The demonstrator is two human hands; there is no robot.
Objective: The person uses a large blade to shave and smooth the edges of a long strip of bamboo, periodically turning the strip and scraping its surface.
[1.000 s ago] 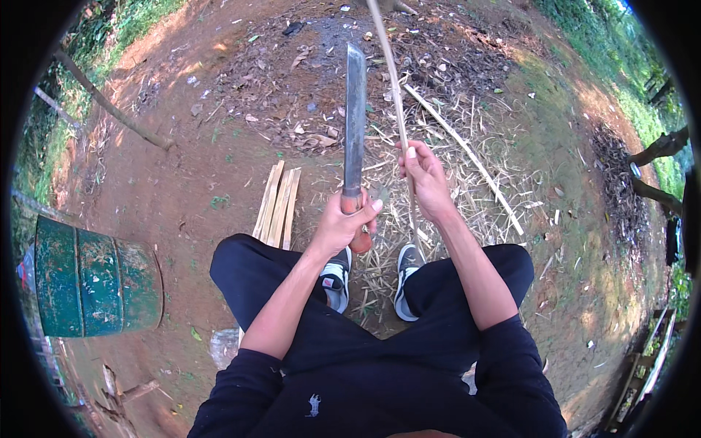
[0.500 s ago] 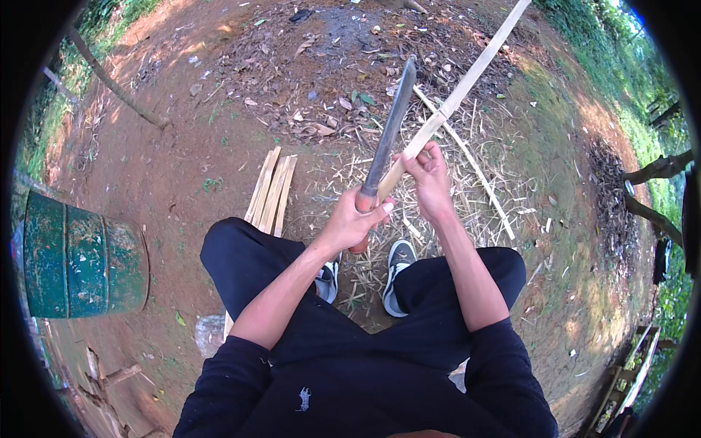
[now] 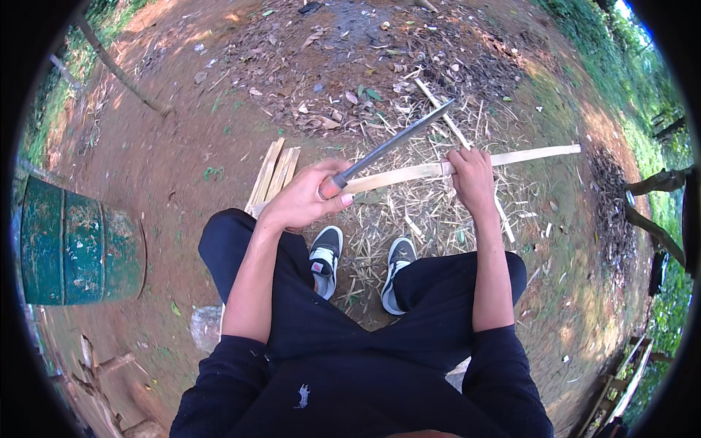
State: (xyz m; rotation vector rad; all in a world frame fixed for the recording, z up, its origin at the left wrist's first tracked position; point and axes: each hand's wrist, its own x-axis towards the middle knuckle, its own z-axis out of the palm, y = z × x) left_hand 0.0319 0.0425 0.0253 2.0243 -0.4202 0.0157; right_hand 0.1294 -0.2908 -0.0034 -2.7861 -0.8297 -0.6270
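My left hand (image 3: 303,201) is closed round the red-brown handle of a long knife (image 3: 398,139). Its dark blade slants up and away to the right. Lower down, a pale bamboo strip (image 3: 537,155) lies almost crosswise, with a joint partway along it. Fingers of my right hand (image 3: 473,179) grip the strip from above near that joint. The strip's left part runs to my left thumb, under the blade, and is partly hidden by that hand; whether the left fingers also press on it I cannot tell.
Several split bamboo pieces (image 3: 274,171) lie beyond my left knee. Shavings and a loose strip (image 3: 443,109) cover the ground ahead of my shoes (image 3: 326,255). A green metal drum (image 3: 84,244) stands at left, a clear plastic object (image 3: 207,326) by my left thigh, branches (image 3: 657,171) at right.
The bamboo strip has swung from pointing steeply away to lying nearly crosswise. My right hand has moved right and turned over it; the knife has tilted to the right.
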